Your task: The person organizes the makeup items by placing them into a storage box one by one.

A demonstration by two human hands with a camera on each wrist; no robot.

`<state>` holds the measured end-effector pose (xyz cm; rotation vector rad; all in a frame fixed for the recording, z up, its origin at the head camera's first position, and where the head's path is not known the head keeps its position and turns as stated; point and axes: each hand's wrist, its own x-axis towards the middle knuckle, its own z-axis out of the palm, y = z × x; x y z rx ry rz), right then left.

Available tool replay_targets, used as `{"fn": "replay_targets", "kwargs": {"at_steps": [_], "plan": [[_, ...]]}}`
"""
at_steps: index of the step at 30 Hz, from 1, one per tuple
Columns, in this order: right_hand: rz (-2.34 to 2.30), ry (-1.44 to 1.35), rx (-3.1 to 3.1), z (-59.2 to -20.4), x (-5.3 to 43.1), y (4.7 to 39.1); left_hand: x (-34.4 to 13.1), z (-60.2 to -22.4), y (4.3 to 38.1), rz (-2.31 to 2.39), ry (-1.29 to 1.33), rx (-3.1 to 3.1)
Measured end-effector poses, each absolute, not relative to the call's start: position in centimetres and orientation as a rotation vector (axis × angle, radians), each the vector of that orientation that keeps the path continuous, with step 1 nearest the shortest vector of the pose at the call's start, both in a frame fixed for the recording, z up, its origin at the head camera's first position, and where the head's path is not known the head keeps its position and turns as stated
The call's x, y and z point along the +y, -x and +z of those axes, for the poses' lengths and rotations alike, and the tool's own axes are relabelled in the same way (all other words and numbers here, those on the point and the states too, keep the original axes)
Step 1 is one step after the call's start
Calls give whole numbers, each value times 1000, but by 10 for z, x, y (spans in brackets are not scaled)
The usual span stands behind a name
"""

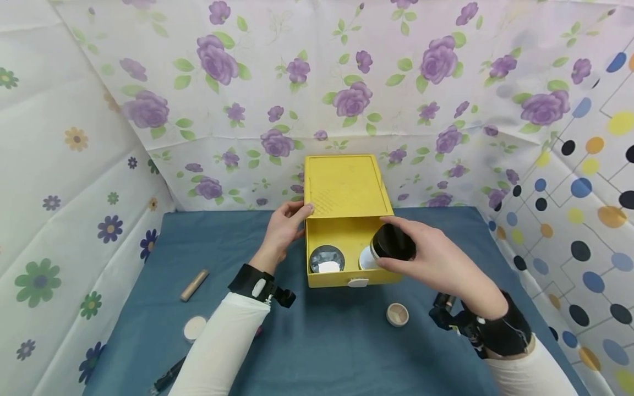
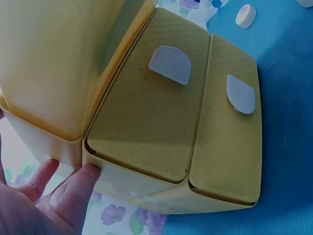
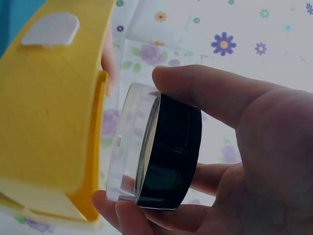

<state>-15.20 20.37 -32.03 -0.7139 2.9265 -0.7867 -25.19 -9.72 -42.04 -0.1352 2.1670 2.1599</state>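
Observation:
A yellow drawer box (image 1: 346, 184) stands against the back wall with its top drawer (image 1: 329, 280) pulled out. My left hand (image 1: 284, 234) grips the box at its left edge, thumb on top, fingertips against the side wall in the left wrist view. My right hand (image 1: 436, 253) holds a round cosmetic jar (image 3: 168, 152) with a black lid and clear body, tilted on its side, over the drawer's right part in the head view. Inside the drawer, a round container with a shiny dark top (image 1: 327, 256) lies at left. A white round thing (image 1: 365, 259) is partly hidden by the jar.
Two closed drawers (image 2: 146, 112) with white handles sit below. A small round pot (image 1: 397, 314) lies in front of the box. On the cloth at left are a tan stick (image 1: 195, 285), a white disc (image 1: 195, 328) and a dark tube (image 1: 168, 377) partly behind my sleeve.

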Motion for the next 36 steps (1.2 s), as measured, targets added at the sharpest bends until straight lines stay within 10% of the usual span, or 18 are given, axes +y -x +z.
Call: {"fn": "replay_targets", "kwargs": {"at_steps": [36], "plan": [[-767,742,2839,-354,153,189,-98,-424,252,2171,144,2170]]}}
